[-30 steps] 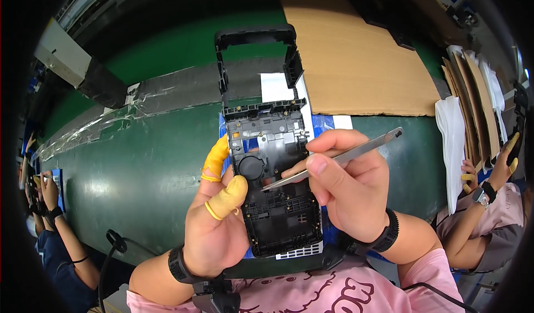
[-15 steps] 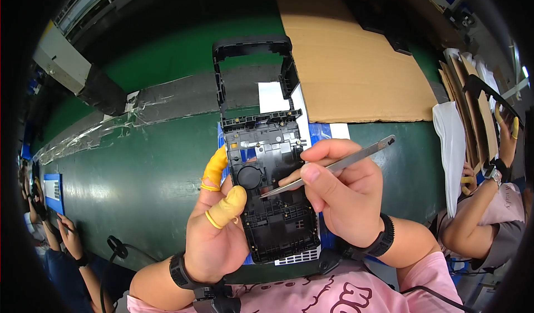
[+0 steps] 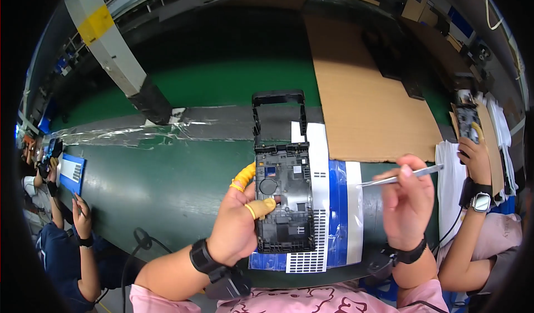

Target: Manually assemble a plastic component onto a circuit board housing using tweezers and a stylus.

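Observation:
My left hand (image 3: 236, 227), with yellow finger cots on its thumb and a finger, grips a black plastic housing (image 3: 295, 193) by its left edge. The housing stands nearly upright, its inner side with ribs and a round disc facing me; an open frame forms its top. To the right of it, apart from it, my right hand (image 3: 411, 201) pinches metal tweezers (image 3: 425, 171) between thumb and fingers. Their tips point left, over a pale strip (image 3: 354, 224), with nothing visible in them. Beneath the housing lie a sheet of black labels (image 3: 307, 262) and a blue board (image 3: 337, 218).
A large cardboard sheet (image 3: 372, 115) covers the back right of the green table (image 3: 167, 196). A pillar (image 3: 119, 68) rises at the back left. Close on the right, a co-worker's hand (image 3: 475, 160) holds a black part beside white sheets (image 3: 449, 174). Another co-worker's hand (image 3: 82, 215) is at left.
My right hand has drawn the tweezers away from the housing to the right. The view has shifted, showing more of the far table, and the housing appears smaller. The left hand keeps its grip.

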A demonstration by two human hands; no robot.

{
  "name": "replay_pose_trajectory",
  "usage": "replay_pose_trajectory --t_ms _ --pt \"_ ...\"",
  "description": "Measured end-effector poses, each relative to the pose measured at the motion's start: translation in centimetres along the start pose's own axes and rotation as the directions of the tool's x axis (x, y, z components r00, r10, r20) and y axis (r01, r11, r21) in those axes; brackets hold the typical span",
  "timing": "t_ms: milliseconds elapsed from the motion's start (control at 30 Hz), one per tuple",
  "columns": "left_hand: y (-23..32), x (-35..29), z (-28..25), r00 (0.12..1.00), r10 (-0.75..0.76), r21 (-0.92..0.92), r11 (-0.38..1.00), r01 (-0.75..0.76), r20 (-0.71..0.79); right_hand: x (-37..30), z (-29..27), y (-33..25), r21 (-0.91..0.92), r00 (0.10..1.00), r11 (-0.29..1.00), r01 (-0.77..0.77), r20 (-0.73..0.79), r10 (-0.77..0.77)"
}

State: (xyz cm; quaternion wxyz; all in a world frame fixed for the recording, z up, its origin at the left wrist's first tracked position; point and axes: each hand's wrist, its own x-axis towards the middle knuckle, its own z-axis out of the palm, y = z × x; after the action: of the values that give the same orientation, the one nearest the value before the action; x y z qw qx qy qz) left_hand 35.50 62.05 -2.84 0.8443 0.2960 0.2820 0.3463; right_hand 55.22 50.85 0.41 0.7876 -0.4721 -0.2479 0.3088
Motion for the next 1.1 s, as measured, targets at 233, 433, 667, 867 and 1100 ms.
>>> replay_pose_trajectory --t_ms 233,433,667,867,1100 --pt "6.9 15.6 3.2 0.991 -0.017 0.169 0.986 -0.005 0.13 2.1 -5.0 -0.1 0.047 0.995 0.999 -0.023 -0.094 0.027" --pt "10.1 25.9 -0.2 0.728 0.679 0.98 -0.193 0.055 0.093 1.6 -5.0 -0.3 0.057 0.995 0.997 -0.046 -0.083 0.051" --pt "-1.5 28.4 14.7 0.695 0.403 0.784 -0.481 -0.393 0.596 1.7 -6.8 -1.8 0.085 0.998 0.996 0.033 -0.064 -0.028" --pt "-10.1 37.1 24.5 0.854 0.264 0.869 -0.351 -0.348 0.449 2.0 -7.2 -2.2 0.147 0.986 0.989 0.002 -0.165 0.023" --pt "-12.3 48.0 22.5 0.891 0.273 0.907 -0.321 -0.272 0.364 2.3 -7.7 -2.1 0.259 0.99 0.966 -0.008 -0.133 0.044"
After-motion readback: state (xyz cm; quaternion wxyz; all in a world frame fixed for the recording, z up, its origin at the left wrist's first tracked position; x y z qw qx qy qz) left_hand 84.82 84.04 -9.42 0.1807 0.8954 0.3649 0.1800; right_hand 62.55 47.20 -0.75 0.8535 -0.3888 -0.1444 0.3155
